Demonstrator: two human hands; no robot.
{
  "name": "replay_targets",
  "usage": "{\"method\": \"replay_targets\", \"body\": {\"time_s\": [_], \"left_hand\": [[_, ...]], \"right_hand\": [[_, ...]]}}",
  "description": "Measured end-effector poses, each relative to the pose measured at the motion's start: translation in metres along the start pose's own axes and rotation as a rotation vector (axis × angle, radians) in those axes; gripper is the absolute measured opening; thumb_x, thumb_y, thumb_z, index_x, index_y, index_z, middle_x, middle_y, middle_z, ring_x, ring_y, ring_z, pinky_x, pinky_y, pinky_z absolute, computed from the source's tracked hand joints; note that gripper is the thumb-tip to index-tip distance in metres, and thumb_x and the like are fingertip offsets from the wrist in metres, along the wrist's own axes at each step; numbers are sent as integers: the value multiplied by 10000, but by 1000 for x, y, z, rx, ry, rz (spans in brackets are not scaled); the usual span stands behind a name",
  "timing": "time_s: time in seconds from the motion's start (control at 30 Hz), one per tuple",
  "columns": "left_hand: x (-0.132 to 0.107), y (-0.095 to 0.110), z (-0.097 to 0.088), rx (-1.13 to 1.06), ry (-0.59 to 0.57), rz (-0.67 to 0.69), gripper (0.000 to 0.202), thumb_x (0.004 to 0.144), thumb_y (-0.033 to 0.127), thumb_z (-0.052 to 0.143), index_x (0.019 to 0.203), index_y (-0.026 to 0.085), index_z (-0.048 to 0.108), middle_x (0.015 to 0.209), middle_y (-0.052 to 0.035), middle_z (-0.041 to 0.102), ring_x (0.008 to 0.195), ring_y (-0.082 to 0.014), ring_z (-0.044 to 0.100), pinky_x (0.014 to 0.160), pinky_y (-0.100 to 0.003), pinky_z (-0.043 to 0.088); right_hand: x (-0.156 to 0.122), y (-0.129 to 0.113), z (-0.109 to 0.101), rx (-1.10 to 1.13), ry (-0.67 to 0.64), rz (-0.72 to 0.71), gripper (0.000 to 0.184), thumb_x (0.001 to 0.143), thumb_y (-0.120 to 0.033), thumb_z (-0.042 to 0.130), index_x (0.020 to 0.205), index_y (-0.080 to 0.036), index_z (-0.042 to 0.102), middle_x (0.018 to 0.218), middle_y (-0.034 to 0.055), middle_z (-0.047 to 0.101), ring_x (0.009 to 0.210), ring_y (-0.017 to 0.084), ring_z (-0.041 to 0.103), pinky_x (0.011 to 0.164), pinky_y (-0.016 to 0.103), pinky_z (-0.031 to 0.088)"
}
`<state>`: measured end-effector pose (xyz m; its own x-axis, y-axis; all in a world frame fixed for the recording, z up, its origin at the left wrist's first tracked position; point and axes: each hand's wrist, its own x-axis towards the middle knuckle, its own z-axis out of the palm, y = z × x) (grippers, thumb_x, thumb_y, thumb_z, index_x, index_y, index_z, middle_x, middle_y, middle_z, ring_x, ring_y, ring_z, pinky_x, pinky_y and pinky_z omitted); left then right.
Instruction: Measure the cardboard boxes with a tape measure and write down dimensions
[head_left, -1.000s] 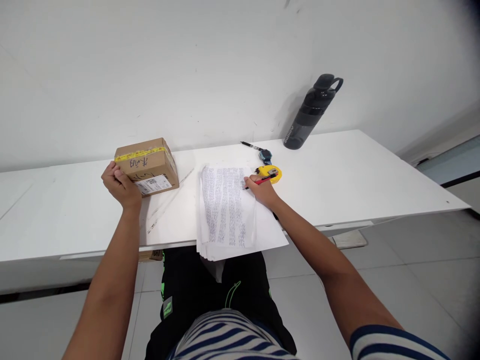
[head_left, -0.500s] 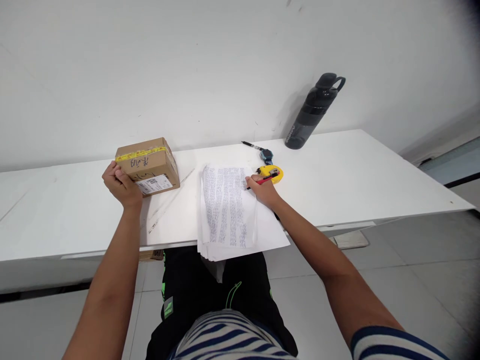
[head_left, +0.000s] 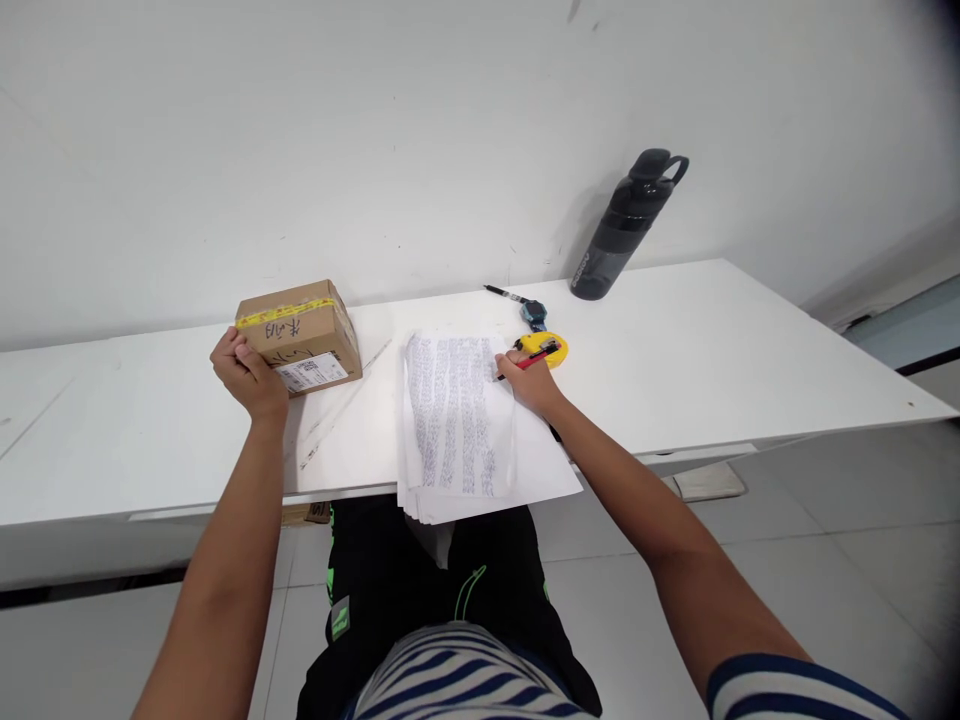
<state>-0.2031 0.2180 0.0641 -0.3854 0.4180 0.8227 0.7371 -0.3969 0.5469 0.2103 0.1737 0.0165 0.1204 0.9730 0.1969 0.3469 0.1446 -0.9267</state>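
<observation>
2 hands [head_left: 251, 378] [head_left: 531, 382], 1 btl [head_left: 619, 235], 1 watch [head_left: 533, 312].

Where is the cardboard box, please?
In the head view, the cardboard box is on the table, left of the papers, the left hand against it.

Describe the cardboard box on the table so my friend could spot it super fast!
Find the long white table by the wall. On top, left of the papers, the person's left hand touches the cardboard box. Unlike the papers and dark bottle, it's brown, with a yellow strip and white label.
</observation>
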Motion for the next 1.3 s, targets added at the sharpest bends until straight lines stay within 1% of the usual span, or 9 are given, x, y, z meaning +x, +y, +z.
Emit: {"method": "replay_targets", "body": {"time_s": [0.33, 0.5, 0.63, 0.7, 0.77, 0.87, 0.93, 1.07, 1.3], "left_hand": [[0, 5, -12, 56, 43, -103, 208, 956, 261, 386, 1059, 181, 548, 1263, -121, 592, 1213, -193, 538, 1057, -387, 398], [2, 12, -23, -2, 37, -216, 173, 913, 205, 417, 981, 202, 576, 1218, -95, 638, 1163, -198, 577, 1022, -385, 434], [4, 14, -36, -134, -72, -267, 201, 914, 227, 411, 984, 217, 598, 1258, -75, 636, 1207, -195, 569, 1050, -379, 432], [5, 13, -41, -197, -125, -292, 199, 908, 236, 418, 971, 224, 607, 1276, -66, 635, 1224, -196, 566, 1063, -387, 431], [9, 11, -44, -241, -147, -329, 185, 892, 240, 438, 938, 224, 617, 1281, -66, 639, 1231, -203, 568, 1072, -402, 430], [19, 7, -49, -297, -182, -393, 187, 860, 250, 473, 934, 223, 643, 1283, -66, 645, 1240, -221, 566, 1092, -428, 417], [23, 7, -53, -314, -278, -413, 227, 842, 273, 507, 995, 233, 671, 1292, -58, 644, 1256, -243, 555, 1111, -456, 398], [11, 28, -60, -334, -487, -412, 312, 838, 333, 555, 1113, 285, 694, 1352, -31, 606, 1312, -267, 507, 1158, -475, 345], [-48, 80, -64, -333, -392, -365, 336, 900, 398, 514, 1206, 348, 644, 1446, -4, 511, 1364, -251, 445, 1146, -460, 384]], "right_hand": [[-7, 5, 5, -136, -14, -106, 373, 843, -478, 482, 576, -230, 561, 628, 34, 598, 747, 227, 574, 768, 358, 458], [-12, 9, 18, -406, 15, -316, 317, 876, -427, 447, 993, -218, 655, 1008, 112, 637, 913, 267, 609, 839, 398, 479], [-10, 10, 20, -508, -47, -350, 478, 858, -290, 374, 1299, -198, 532, 1218, 127, 586, 1083, 273, 587, 893, 416, 491], [-9, 8, 13, -494, 41, -369, 487, 882, -281, 334, 1332, -210, 507, 1259, 118, 584, 1167, 256, 555, 967, 408, 460], [-8, 6, 2, -543, 236, -304, 487, 907, -314, 315, 1337, -190, 506, 1303, 145, 561, 1235, 268, 509, 1023, 427, 414], [-9, 4, -11, -683, 405, 34, 584, 885, -438, 385, 1367, -118, 468, 1387, 228, 479, 1318, 357, 421, 1020, 515, 383], [-10, 4, -13, -720, 375, 204, 666, 829, -503, 475, 1361, -103, 465, 1335, 257, 519, 1284, 404, 454, 991, 554, 386], [-7, 6, -9, -683, 275, 288, 657, 793, -576, 507, 1303, -163, 510, 1174, 210, 636, 1174, 382, 560, 1002, 525, 369], [16, -4, -9, -618, 301, 428, 678, 751, -657, 532, 1104, -79, 557, 1157, 336, 588, 1181, 503, 488, 927, 611, 345]]}}
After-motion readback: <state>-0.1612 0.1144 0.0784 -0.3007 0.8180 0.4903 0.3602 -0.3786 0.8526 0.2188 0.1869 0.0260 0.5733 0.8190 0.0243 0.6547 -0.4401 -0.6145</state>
